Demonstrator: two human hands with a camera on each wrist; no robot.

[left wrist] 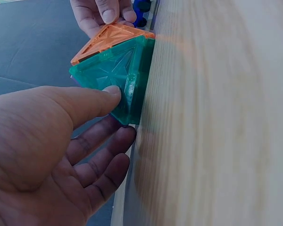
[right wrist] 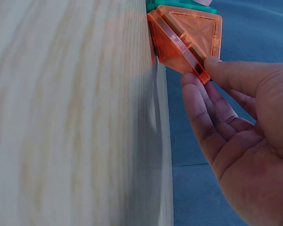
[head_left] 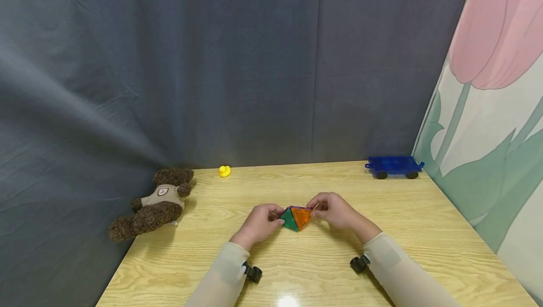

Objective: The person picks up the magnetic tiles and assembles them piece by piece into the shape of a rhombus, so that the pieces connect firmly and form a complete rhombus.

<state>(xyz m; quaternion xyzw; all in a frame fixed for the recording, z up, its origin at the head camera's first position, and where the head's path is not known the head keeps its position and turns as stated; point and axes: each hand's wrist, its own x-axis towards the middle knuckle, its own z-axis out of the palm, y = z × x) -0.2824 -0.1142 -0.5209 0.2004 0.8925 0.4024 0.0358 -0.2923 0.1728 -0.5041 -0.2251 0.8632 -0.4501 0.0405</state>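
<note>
Several see-through magnetic building tiles stand joined at an angle on the wooden table. A green triangular tile [head_left: 290, 221] forms the left side and an orange triangular tile [head_left: 300, 217] the right; a thin purple edge shows behind them. My left hand [head_left: 258, 224] pinches the green side, with the thumb on its face in the left wrist view and the other fingers partly behind. On the other side my right hand [head_left: 335, 211] pinches the outer corner of the orange side [right wrist: 193, 30] between thumb and fingertips. The far side of the joined tiles is hidden.
A brown teddy bear [head_left: 163, 198] lies at the table's left edge. Along the back edge are a yellow rubber duck [head_left: 225, 171] and, at right, a blue wheeled toy cart [head_left: 392, 166]. A dark curtain [head_left: 254, 71] hangs behind the table [head_left: 305, 264].
</note>
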